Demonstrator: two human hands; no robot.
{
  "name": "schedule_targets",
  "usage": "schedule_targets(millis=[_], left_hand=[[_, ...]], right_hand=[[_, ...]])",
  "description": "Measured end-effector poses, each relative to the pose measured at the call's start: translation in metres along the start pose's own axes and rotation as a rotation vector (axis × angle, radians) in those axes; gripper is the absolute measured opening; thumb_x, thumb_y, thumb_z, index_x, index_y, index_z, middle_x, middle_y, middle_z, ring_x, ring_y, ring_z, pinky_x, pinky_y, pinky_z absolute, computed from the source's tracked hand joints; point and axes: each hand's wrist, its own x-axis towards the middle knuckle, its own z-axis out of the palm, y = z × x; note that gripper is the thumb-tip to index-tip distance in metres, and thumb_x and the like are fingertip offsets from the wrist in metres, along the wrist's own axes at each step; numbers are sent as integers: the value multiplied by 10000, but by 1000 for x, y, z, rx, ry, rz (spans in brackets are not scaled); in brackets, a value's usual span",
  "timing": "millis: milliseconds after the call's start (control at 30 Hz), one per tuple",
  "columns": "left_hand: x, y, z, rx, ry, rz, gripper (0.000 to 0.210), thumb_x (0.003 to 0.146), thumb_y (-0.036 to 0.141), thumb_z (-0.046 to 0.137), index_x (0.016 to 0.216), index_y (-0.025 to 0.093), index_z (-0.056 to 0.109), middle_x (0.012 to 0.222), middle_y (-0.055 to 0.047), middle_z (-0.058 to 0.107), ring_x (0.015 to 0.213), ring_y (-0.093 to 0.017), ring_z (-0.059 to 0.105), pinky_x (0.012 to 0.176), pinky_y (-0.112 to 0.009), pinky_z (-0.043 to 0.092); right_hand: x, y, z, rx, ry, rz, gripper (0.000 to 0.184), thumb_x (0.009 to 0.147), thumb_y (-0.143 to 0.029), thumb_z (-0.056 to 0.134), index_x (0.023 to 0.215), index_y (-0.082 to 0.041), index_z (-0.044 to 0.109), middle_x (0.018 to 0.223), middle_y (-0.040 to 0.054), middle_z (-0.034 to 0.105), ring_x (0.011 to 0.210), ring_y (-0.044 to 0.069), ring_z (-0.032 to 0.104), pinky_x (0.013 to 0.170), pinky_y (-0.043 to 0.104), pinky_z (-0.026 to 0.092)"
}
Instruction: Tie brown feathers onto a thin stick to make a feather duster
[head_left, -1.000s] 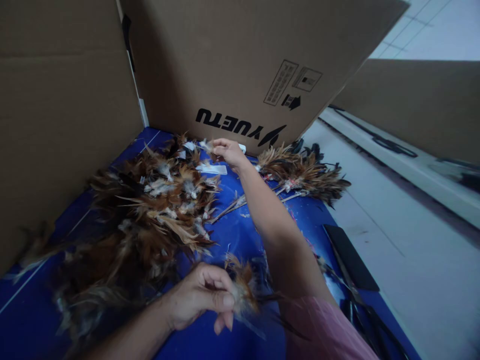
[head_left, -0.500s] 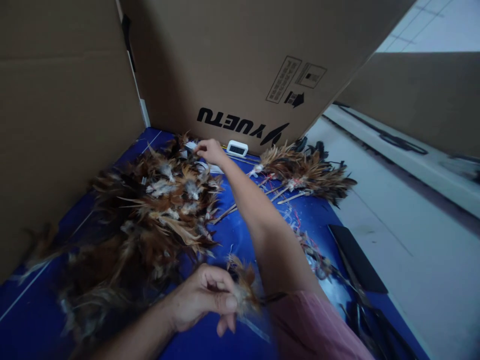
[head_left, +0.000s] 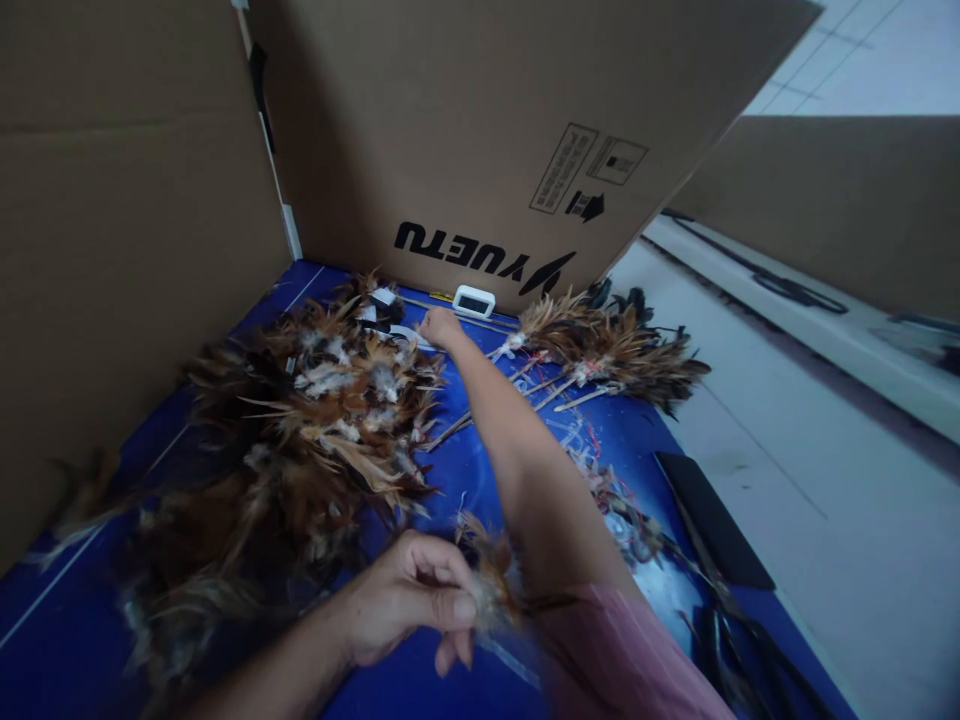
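Observation:
At the bottom centre my left hand (head_left: 420,595) is closed, its thumb and fingers pinching a small tuft of brown and pale feathers (head_left: 491,580). My right hand (head_left: 439,327) reaches to the back of the blue table with its fingers curled closed. It is at the right end of a curved white strip (head_left: 409,335); whether the fingers grip this strip or something else is hidden. To the left spreads a large heap of loose brown, black and white feathers (head_left: 337,400).
Feather bundles on thin sticks (head_left: 607,345) lie at the back right. A small white device with a dark screen (head_left: 474,302) stands by the cardboard wall (head_left: 480,130). Black-handled scissors (head_left: 739,620) and a flat black block (head_left: 716,520) lie along the right edge.
My right hand has moved right and slightly down, away from the white scraps at the back of the heap, and its fingers have curled in. My left hand stays put with the feathers.

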Motion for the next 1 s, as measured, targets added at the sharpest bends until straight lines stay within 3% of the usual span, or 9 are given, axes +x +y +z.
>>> schedule_targets(millis=[100, 233, 333, 533, 633, 733, 833, 900, 1000], left_hand=[[0, 0, 0, -1, -4, 9, 251, 683, 293, 824, 700, 89, 679, 532, -48, 677, 366, -99, 563, 364, -170, 434], [1, 0, 0, -25, 3, -1, 256, 673, 293, 830, 685, 89, 676, 533, -53, 681, 361, -98, 559, 351, -164, 420], [1, 1, 0, -40, 15, 5, 260, 657, 287, 840, 663, 86, 675, 527, -58, 680, 358, -92, 551, 342, -159, 416], [-1, 1, -2, -97, 50, 21, 263, 648, 287, 844, 683, 95, 666, 537, -50, 678, 380, -100, 566, 353, -159, 426], [-1, 1, -3, -102, 45, 30, 265, 655, 293, 840, 680, 94, 668, 533, -50, 674, 363, -91, 545, 341, -157, 413], [-1, 2, -2, -100, 46, 33, 270, 655, 298, 841, 672, 89, 670, 531, -49, 670, 359, -88, 541, 337, -157, 409], [0, 3, 0, -94, 40, 23, 267, 652, 294, 843, 665, 86, 676, 521, -48, 663, 374, -99, 560, 345, -162, 419], [1, 2, 0, -81, 28, 24, 266, 652, 300, 841, 670, 87, 683, 512, -47, 659, 377, -105, 566, 349, -166, 425], [2, 2, 0, -57, 18, 45, 270, 656, 314, 839, 680, 92, 687, 514, -48, 664, 361, -93, 547, 346, -162, 415]], right_hand=[[2, -3, -4, 17, 19, -31, 174, 808, -183, 590, 786, -110, 747, 907, 129, 745, 955, 238, 689, 830, 263, 491], [10, -12, -12, 65, 100, -51, 264, 878, -230, 513, 958, -129, 743, 968, 75, 748, 931, 179, 690, 778, 212, 493], [19, -20, -5, 83, 138, -49, 256, 873, -231, 521, 976, -143, 738, 980, 67, 748, 936, 181, 690, 790, 218, 497], [33, -34, 29, 94, 144, -44, 218, 816, -148, 562, 952, -128, 732, 1089, 182, 711, 1064, 289, 652, 919, 355, 475], [36, -35, 34, 131, 137, -57, 260, 753, -82, 588, 971, -134, 720, 1130, 206, 689, 1104, 307, 629, 943, 376, 461], [34, -32, 25, 204, 112, -49, 177, 680, -76, 638, 823, -140, 720, 960, 159, 728, 1024, 295, 659, 896, 341, 483], [25, -26, 10, 332, 66, -30, 8, 663, -142, 662, 655, -143, 663, 661, 59, 678, 759, 224, 683, 720, 287, 519], [14, -22, -2, 448, 31, -34, 85, 669, -170, 655, 603, -152, 604, 526, -3, 592, 582, 157, 625, 583, 240, 496], [-5, -20, -22, 626, -20, -57, 137, 658, -138, 630, 577, -168, 523, 469, -42, 531, 473, 97, 543, 478, 191, 442]])
